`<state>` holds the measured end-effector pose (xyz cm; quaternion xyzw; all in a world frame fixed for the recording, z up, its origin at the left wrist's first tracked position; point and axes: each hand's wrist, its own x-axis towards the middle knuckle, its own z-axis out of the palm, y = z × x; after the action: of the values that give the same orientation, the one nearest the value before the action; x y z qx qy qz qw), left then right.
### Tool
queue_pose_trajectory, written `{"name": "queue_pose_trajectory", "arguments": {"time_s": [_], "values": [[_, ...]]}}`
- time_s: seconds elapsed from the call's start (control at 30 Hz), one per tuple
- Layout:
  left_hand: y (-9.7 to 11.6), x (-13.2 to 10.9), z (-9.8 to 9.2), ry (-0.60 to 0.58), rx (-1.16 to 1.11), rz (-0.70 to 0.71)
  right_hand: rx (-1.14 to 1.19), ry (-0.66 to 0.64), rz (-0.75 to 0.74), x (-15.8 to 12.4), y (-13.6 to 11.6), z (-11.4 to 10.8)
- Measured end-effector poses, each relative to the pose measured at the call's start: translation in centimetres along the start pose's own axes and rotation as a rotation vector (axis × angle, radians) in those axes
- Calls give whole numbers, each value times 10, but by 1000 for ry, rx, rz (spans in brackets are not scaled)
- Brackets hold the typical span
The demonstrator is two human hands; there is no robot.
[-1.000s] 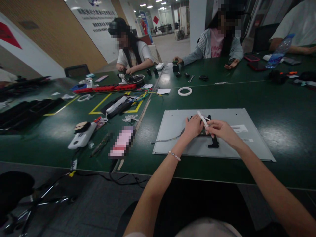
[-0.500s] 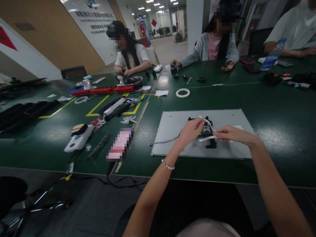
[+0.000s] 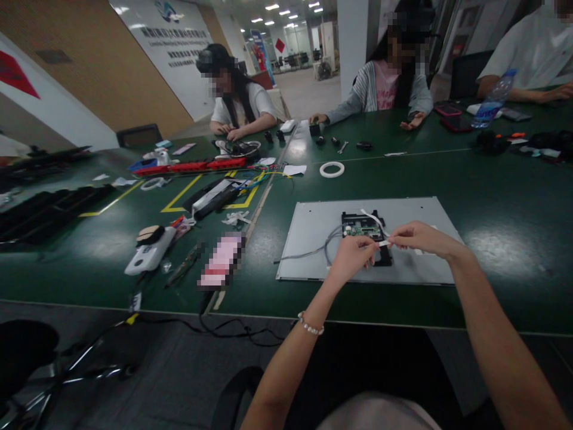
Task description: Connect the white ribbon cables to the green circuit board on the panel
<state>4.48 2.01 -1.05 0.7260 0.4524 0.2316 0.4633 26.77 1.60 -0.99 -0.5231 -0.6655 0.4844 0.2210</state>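
A pale grey panel (image 3: 308, 224) lies flat on the table in front of me. On it sits a black frame (image 3: 384, 258) with a green circuit board (image 3: 358, 229). My left hand (image 3: 356, 257) is closed in a pinch on one end of a thin white strip (image 3: 384, 243), low over the frame. Just right of it, my right hand (image 3: 414, 237) pinches the same strip. From the right fingertips a white length curves up and left over the board. Whether it is tape or flat cable I cannot tell. A grey cable (image 3: 304, 255) runs leftward off the board.
A white tape roll (image 3: 332, 169) lies beyond the panel. To the left are a phone (image 3: 222, 260), a white device (image 3: 150, 251), crumpled white strips (image 3: 236, 218) and a black pouch (image 3: 215, 197). Several people sit across the table, near a water bottle (image 3: 492, 101).
My left hand has let go of the strip's upper end, moved down toward me and pinched its lower end. The circuit board now shows more. My right hand has barely moved.
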Motion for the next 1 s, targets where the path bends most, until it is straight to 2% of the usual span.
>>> {"name": "queue_pose_trajectory", "arguments": {"time_s": [0.1, 0.17, 0.27, 0.33, 0.43, 0.53, 0.77, 0.9, 1.0], "values": [[4, -3, 7, 48, 23, -27, -78, 106, 14, -4, 11, 5], [8, -5, 11, 76, 114, -26, -192, 225, 18, -9, 18, 11], [15, -7, 18, 176, 400, -22, -410, 419, 33, -16, 26, 25], [18, -8, 23, 213, 586, -42, -519, 485, 41, -18, 28, 36], [16, -10, 29, 173, 731, -85, -684, 539, 106, -19, 25, 51], [12, -9, 33, 157, 782, -105, -822, 603, 185, -18, 21, 60], [7, -13, 24, 198, 783, -168, -889, 700, 286, -24, 23, 66], [1, -20, 18, 227, 791, -199, -950, 701, 332, -29, 27, 58], [-3, -25, 18, 235, 809, -208, -969, 680, 295, -20, 22, 36]]}}
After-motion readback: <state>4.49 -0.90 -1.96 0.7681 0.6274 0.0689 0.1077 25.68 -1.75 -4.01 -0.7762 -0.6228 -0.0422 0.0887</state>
